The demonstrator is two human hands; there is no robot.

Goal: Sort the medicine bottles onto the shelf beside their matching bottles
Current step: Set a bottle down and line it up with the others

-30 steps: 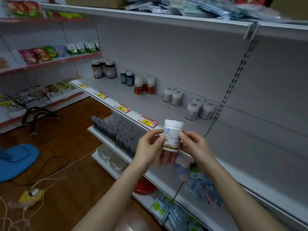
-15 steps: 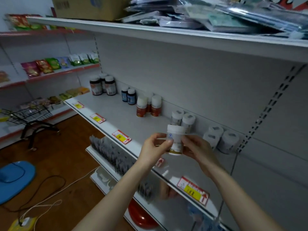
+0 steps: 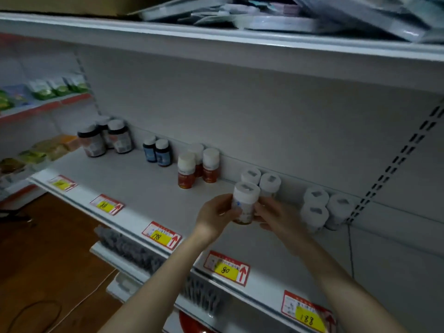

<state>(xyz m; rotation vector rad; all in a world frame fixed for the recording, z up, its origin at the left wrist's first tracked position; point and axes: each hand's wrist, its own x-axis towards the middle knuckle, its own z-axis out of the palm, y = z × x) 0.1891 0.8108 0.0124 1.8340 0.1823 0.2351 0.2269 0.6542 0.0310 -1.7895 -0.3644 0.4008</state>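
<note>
Forward over the shelf [image 3: 134, 188] comes the white bottle [image 3: 245, 200], left hand [image 3: 216, 213] and right hand [image 3: 276, 218] each curled round its sides, held just in front of the matching pair [image 3: 270, 185] for grouping.

Along the shelf edge [image 3: 133, 221], one price tag [image 3: 161, 235] reads 198, the next tag [image 3: 225, 269] 80, the last tag [image 3: 306, 314] 188 (handwritten, on yellow).

Held bottle [image 3: 245, 203] between left hand [image 3: 216, 216] and right hand [image 3: 276, 217], over shelf [image 3: 144, 188], just before bottle pair [image 3: 270, 185] at back wall. Three-bottle cluster [image 3: 314, 216] right; other bottle groups [image 3: 186, 169] left.
</note>
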